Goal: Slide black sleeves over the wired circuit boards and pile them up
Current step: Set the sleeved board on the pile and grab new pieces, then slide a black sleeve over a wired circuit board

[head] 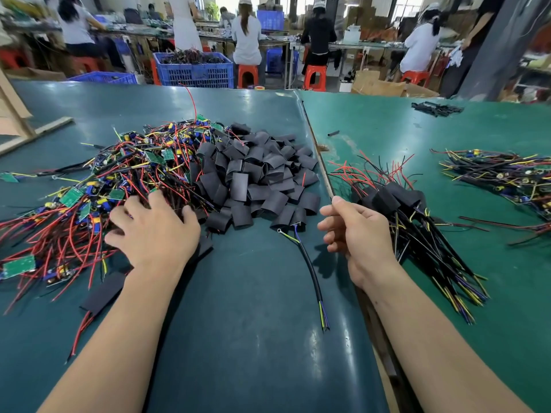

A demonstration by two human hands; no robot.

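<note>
At centre left of the frame, the left hand (pixel 155 231) rested with spread fingers on the tangle of wired circuit boards (pixel 98 186), grasping nothing. The right hand (pixel 354 231) hovered loosely curled and empty beside the sleeved boards (pixel 396 201) (piled at right on the green surface (pixel 387 129)), with the loose black sleeves (pixel 259 183) heaped at centre.

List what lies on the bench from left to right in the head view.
Tangle of wired circuit boards → left hand → heap of black sleeves → right hand → sleeved pile → second bundle of wired boards.
</note>
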